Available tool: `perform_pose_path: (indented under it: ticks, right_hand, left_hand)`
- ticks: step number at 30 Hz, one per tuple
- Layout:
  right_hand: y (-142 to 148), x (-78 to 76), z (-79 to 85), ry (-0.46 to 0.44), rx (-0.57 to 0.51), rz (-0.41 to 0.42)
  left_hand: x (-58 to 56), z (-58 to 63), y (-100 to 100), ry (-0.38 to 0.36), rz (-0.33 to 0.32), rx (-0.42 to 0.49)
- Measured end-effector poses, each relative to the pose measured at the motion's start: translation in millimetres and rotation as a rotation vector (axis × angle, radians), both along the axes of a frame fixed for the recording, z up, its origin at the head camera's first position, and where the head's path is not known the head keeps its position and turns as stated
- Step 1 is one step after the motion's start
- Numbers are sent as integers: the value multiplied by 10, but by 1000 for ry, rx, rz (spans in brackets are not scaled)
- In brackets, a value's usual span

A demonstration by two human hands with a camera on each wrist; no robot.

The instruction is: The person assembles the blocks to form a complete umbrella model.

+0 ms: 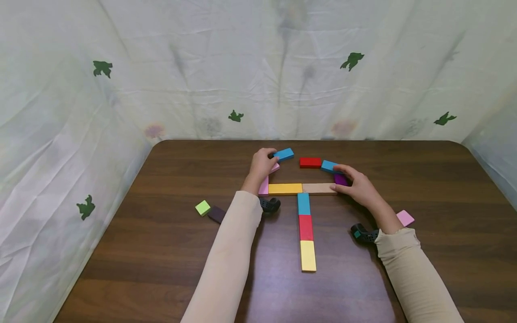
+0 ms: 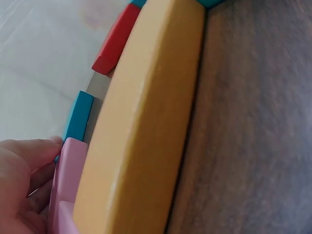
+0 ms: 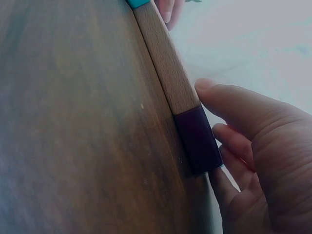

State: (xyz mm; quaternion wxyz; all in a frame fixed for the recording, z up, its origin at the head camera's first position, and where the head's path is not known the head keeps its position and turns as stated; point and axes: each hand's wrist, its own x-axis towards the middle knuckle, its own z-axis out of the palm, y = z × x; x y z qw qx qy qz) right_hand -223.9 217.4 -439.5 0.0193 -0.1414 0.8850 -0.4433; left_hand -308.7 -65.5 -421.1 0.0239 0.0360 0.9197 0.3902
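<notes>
In the head view my left hand (image 1: pixel 261 167) pinches the left end of a blue block (image 1: pixel 284 154), above a pink block (image 1: pixel 274 168). The thumb also shows at that blue block's end in the left wrist view. On the right, my right hand (image 1: pixel 357 185) curves around a purple block (image 1: pixel 341 180), its forefinger touching a second blue block (image 1: pixel 328 166). Its thumb lies by the end of a bare wooden block (image 1: pixel 319 188). Between the two blue blocks lies a red block (image 1: pixel 310 163). A yellow-orange block (image 1: pixel 285 189) abuts the wooden one.
Below the row, a blue block (image 1: pixel 304 204), a red block (image 1: pixel 305 227) and a yellow block (image 1: pixel 308 256) form a line on the table (image 1: pixel 161 269). Loose green (image 1: pixel 203 207), dark (image 1: pixel 217 214) and pink (image 1: pixel 405 218) blocks lie at the sides. A cloth (image 1: pixel 258 67) hangs behind.
</notes>
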Motion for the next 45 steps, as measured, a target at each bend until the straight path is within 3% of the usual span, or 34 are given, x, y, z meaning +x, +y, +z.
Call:
perform_pose_path:
  ticks: [17, 25, 45]
  right_hand:
    - [4, -3, 4, -6, 2, -3]
    - [2, -1, 4, -7, -8, 5]
    - [4, 9, 11, -10, -4, 13]
  left_hand:
    - [-73, 3, 14, -59, -43, -6]
    - [-29, 46, 22, -46, -97, -15]
    - [21, 66, -12, -79, -147, 8]
